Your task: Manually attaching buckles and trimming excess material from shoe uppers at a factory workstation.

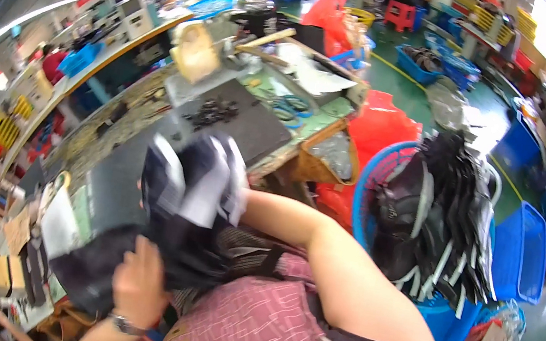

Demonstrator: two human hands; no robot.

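Observation:
A bundle of black and white shoe uppers (pixel 202 188), smeared by motion, is held up in front of me over the near edge of the workbench. My right hand (pixel 245 203) grips the bundle from its right side; most of its fingers are hidden behind the pieces. Lower down, my left hand (pixel 142 282), with a watch at its wrist, is closed on the dark lower part of the same bundle. A black piece (pixel 93 270) spreads out to the left of that hand; whether it belongs to the bundle is unclear.
On the workbench, small dark parts (pixel 211 112) lie on a dark mat (pixel 252 124) beside blue-handled scissors (pixel 290 107). To my right, a blue basket (pixel 364 192) is heaped with black shoe uppers (pixel 417 208). Nearby are a blue crate (pixel 519 263) and a red plastic bag (pixel 383 127).

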